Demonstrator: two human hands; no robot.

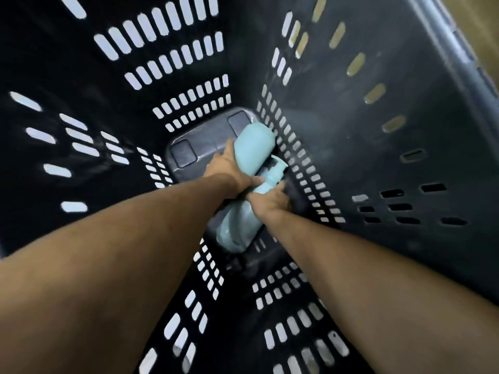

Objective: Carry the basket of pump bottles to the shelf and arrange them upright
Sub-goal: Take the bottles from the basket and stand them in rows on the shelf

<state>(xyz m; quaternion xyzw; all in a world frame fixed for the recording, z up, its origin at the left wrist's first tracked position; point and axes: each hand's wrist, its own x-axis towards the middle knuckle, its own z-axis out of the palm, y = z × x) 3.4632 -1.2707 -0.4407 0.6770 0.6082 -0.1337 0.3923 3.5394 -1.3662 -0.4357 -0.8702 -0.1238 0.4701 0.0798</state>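
On basket (351,157) floor, by its right wall: far bottle (252,149) and near bottle (237,222) lie end to end. Left hand (229,174) on the far one, right hand (270,201) on the near one.

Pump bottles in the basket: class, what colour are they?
The pump bottles are pale mint-blue, clearest in the head view against the dark basket.

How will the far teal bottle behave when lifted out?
The far teal bottle lies on its side on the basket floor; its round body would probably roll if released. It looks rigid and smooth, so the left hand wrapping it may slip.
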